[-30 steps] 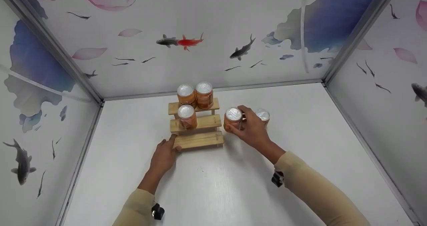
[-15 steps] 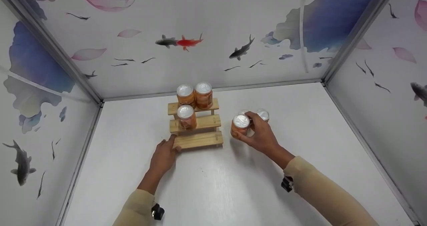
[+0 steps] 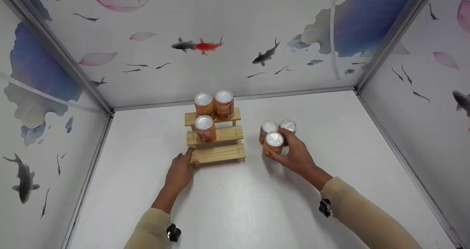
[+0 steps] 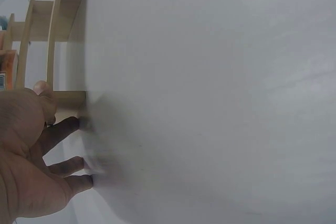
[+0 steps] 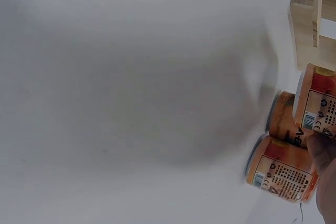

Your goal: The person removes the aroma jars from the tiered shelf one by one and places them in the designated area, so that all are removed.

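Observation:
In the head view my right hand grips an orange can with a silver top, its thumb in front and fingers round the right side. Two similar cans, one at the back left and one at the back right, stand just behind it. The right wrist view has the held can with its base higher than the other two. My left hand holds the left end of the lowest step of a three-tier wooden rack, its thumb on the step.
Two cans sit side by side on the rack's top step, and one can stands on the left of the middle step. The white table is enclosed by printed panels at the back and sides.
The right hand has carried its can rightward and toward the person, away from the rack, to in front of the two standing cans. The left hand and rack have stayed put.

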`<state>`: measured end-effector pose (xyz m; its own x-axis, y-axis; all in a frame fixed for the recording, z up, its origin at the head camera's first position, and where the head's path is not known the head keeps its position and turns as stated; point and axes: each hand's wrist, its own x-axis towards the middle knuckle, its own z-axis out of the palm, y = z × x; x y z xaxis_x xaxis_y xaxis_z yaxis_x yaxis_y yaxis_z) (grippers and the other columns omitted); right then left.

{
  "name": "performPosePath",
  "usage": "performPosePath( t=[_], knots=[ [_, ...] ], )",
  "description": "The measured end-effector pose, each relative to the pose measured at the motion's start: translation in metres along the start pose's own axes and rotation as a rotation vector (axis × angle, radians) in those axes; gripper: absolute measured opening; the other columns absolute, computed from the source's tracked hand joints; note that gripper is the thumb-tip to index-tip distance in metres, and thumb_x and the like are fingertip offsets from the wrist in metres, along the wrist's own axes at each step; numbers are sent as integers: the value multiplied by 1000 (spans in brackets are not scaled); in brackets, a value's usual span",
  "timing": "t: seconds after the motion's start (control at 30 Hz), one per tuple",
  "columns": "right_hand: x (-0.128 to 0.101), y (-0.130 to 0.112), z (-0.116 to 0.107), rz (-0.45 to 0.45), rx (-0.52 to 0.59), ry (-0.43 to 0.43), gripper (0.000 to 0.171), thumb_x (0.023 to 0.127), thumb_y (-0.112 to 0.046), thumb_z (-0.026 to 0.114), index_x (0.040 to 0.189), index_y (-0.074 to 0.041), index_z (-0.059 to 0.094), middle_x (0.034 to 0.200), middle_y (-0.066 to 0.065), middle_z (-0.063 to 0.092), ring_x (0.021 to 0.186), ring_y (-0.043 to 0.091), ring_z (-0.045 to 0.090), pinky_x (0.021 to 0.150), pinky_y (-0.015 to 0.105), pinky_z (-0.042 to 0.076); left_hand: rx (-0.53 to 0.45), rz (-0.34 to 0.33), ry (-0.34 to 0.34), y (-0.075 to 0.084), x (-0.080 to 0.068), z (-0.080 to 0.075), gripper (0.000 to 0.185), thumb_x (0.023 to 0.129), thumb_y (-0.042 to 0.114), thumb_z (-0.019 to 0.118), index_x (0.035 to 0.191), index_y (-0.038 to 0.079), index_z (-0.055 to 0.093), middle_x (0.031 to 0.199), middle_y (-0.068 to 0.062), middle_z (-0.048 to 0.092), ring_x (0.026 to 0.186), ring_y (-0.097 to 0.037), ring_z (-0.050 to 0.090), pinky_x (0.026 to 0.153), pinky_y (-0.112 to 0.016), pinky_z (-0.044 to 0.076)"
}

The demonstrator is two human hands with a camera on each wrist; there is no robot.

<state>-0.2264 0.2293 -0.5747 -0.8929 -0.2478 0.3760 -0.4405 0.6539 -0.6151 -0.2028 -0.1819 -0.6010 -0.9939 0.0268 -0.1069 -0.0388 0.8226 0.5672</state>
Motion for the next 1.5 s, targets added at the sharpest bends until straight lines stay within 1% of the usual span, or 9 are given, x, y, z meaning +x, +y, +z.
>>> performPosePath(
  t=[0.13, 0.27, 0.43, 0.53, 0.67, 0.77, 1.0, 1.3, 1.5],
  knots=[
    [-2, 6, 0, -13, -15, 0, 87, 88, -24, 97, 157, 4, 51, 144, 20, 69, 118, 33, 74, 90, 52, 66, -4, -6, 0, 0, 1, -1, 62, 113, 33, 63, 167, 9, 46, 158, -23, 63, 159, -54, 43, 124, -71, 42],
    [-4, 11, 2, -26, -28, -7, 87, 88, -23, 97, 157, 2, 52, 146, 19, 68, 121, 32, 74, 89, 49, 67, -16, -8, -1, 0, 1, -1, 63, 113, 34, 62, 168, 8, 46, 162, -22, 59, 160, -54, 42, 125, -70, 41],
    [-4, 14, 4, -11, -15, -40, 91, 88, -23, 97, 161, 1, 48, 150, 21, 65, 125, 33, 73, 92, 49, 66, -14, -16, -4, -1, 1, -1, 64, 113, 34, 62, 169, 8, 44, 165, -22, 56, 160, -54, 41, 125, -71, 40],
    [-4, 14, 5, -4, -11, -57, 87, 90, -25, 96, 159, -1, 50, 149, 19, 65, 127, 33, 72, 94, 48, 66, -13, -20, -6, -1, 1, 0, 63, 114, 34, 61, 169, 8, 44, 166, -22, 55, 161, -53, 40, 126, -71, 40],
    [-4, 14, 6, -11, -14, -68, 79, 90, -26, 95, 154, -2, 54, 145, 16, 68, 127, 31, 72, 94, 47, 66, -11, -2, 2, -1, 0, 1, 61, 113, 29, 63, 168, 9, 46, 162, -21, 60, 159, -54, 42, 123, -71, 43],
    [-4, 13, 7, -8, -4, -75, 78, 90, -24, 96, 153, -2, 54, 145, 16, 68, 129, 31, 72, 95, 47, 66, -4, 8, 8, -2, 0, 1, 61, 112, 28, 65, 167, 9, 47, 158, -21, 63, 158, -54, 44, 121, -71, 45],
    [-6, 14, 10, 22, 3, -85, 78, 91, -22, 94, 154, -2, 52, 149, 17, 66, 132, 31, 70, 97, 47, 66, -11, 4, 6, -3, 1, 2, 63, 112, 32, 64, 168, 8, 46, 161, -22, 60, 159, -54, 43, 123, -70, 43],
    [-5, 16, 11, 17, -9, -92, 80, 92, -26, 94, 156, -3, 51, 150, 17, 65, 133, 31, 70, 98, 47, 66, -18, -6, 8, -3, 2, 3, 64, 112, 33, 64, 168, 9, 46, 163, -21, 59, 159, -54, 42, 124, -71, 42],
    [-5, 16, 11, 34, -22, -96, 83, 92, -29, 94, 158, -3, 49, 153, 18, 63, 136, 33, 68, 101, 49, 65, -17, -11, 8, -5, 2, 4, 64, 112, 34, 63, 168, 9, 46, 164, -21, 58, 160, -54, 41, 124, -71, 42]
  ],
)
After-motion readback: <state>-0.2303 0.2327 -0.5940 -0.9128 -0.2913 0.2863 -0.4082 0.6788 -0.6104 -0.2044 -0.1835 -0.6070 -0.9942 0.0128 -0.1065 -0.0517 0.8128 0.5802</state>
